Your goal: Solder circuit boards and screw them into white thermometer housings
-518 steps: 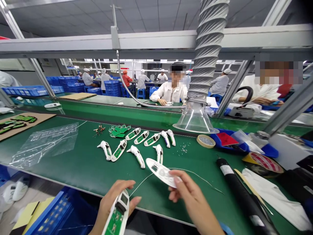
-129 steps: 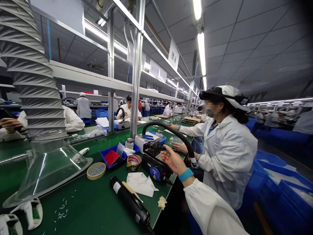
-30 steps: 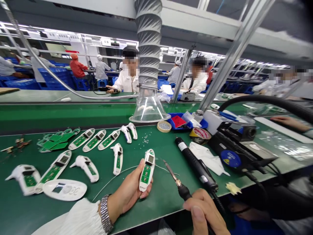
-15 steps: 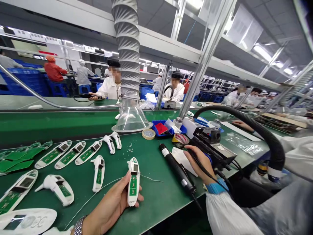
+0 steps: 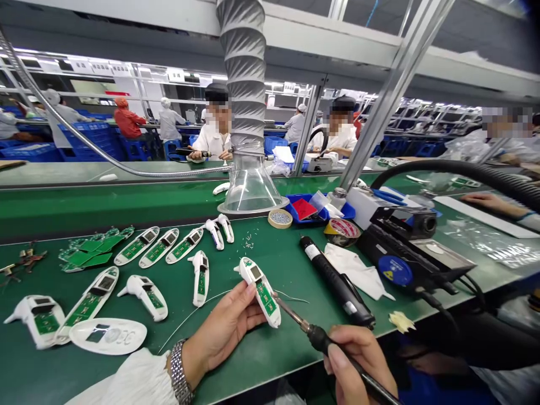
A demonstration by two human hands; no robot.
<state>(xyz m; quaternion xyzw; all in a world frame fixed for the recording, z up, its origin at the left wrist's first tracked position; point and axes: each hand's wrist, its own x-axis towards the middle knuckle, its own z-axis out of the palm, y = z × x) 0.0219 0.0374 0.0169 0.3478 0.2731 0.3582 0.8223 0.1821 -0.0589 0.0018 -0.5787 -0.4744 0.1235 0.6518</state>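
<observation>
My left hand (image 5: 221, 329) is closed around an opened white ear thermometer (image 5: 265, 293), its green circuit board and small screen facing up. In my right hand (image 5: 360, 357) is a soldering iron (image 5: 301, 322), held like a pen. Its metal tip reaches the right edge of the thermometer's board; whether it touches, I cannot tell. A thin solder wire (image 5: 185, 322) runs along the mat and passes behind my left hand. Left of that hand lie several more opened thermometers (image 5: 201, 281) and a loose white cover (image 5: 108, 336).
A black electric screwdriver (image 5: 337, 284) lies right of centre beside a white cloth (image 5: 358, 270). Behind them are a tape roll (image 5: 341, 232), blue trays (image 5: 348, 211) and the soldering station (image 5: 392, 247). A clear extraction hood (image 5: 253, 191) hangs at the back. Loose circuit boards (image 5: 90, 250) lie left.
My right hand has come from beside the soldering station to the thermometer, bringing the soldering iron. The thermometer in my left hand has tilted. The camera view has shifted left.
</observation>
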